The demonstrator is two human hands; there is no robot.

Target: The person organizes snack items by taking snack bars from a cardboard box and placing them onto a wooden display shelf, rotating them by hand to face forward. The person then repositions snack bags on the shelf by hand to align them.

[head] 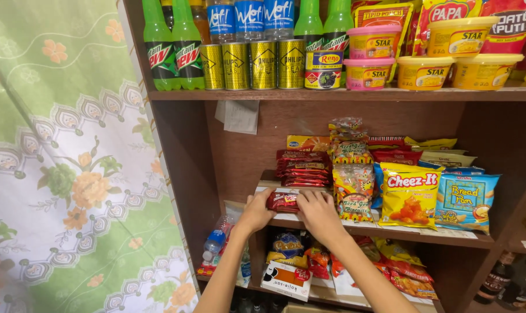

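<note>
Both my hands reach onto the middle shelf (448, 237) of a brown wooden rack. My left hand (256, 211) and my right hand (317, 212) hold a small dark red snack packet (283, 202) between them, lying flat near the shelf's front left. Just behind it sits a stack of similar red packets (305, 167). To the right of my right hand stand clear bags of biscuits (354, 191).
Yellow (410, 196) and blue (465, 201) snack bags fill the shelf's right side. The top shelf carries green bottles (171, 49), gold cans (249, 64) and yellow and pink tubs (457, 53). More packets and a box (286, 280) lie below. A floral curtain (66, 174) hangs left.
</note>
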